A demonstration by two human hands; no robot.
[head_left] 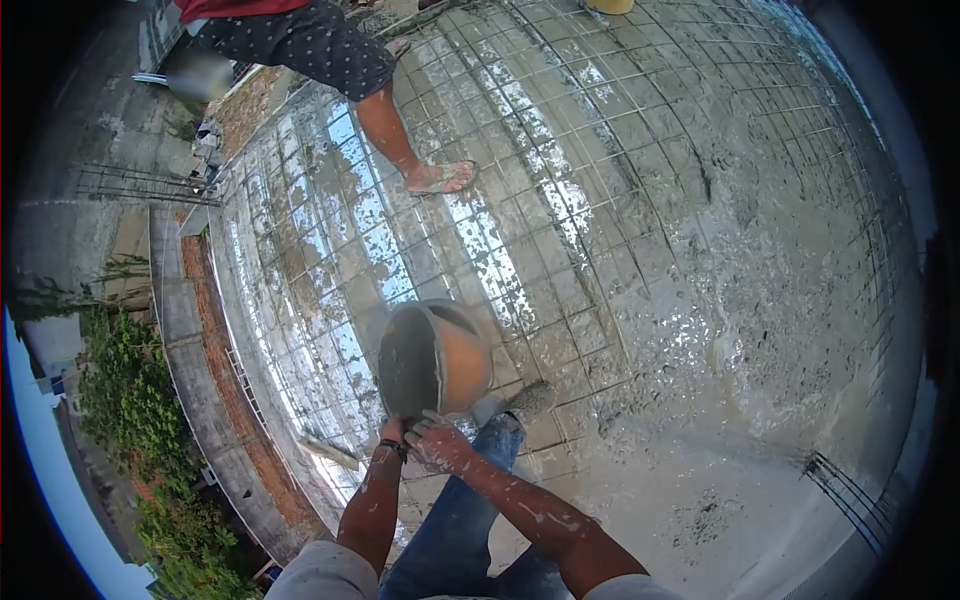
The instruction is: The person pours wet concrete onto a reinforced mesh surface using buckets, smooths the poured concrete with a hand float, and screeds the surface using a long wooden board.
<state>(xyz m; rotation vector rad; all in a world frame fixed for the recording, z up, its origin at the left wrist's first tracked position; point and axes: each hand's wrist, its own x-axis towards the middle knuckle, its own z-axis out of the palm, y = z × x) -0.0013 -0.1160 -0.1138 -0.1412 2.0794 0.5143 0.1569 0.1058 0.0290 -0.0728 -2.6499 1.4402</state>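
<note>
An orange bucket [465, 365] is tipped over toward the left, its mouth showing a dark grey, mortar-coated inside. My left hand [392, 431], with a dark band at the wrist, grips the near edge of the rim. Close beside it, my right hand [436, 443] has its fingers closed over the same edge. Both forearms are splashed with grey. Just below the bucket stands my foot [507, 425], by a wire grid. Part of my fingers is hidden behind the rim.
A steel mesh [540, 290] covers the floor over pale panels spattered with mortar. Wet concrete [740, 340] spreads on the right, with rebar ends [845, 495] sticking up. Another person's sandalled foot [443, 178] stands ahead. A slab edge [235, 300] drops off at left.
</note>
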